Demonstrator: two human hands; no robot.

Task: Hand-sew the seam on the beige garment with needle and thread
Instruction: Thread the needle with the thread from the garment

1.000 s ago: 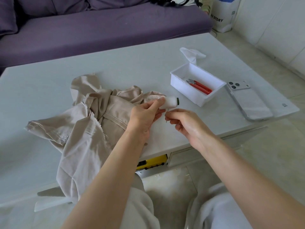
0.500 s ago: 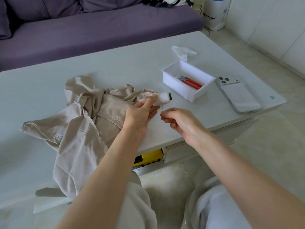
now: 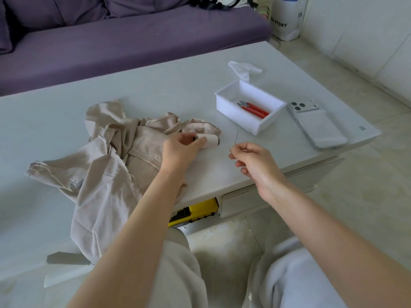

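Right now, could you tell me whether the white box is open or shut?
Open: the white box has an uncovered top, and red snips show lying inside.

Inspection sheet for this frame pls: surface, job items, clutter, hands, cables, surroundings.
Surface: white table, glossy.
Job's things: beige garment crumpled on table; thread spool and needle in hand.
Clutter: white box holding red snips; tissue; phone.
Hands: left hand grips thread spool; right hand pinches needle, roughly upright.
Cables: nothing sure; black tangle on sofa unclear.
Surroundings: purple sofa, white bag, tiled floor.
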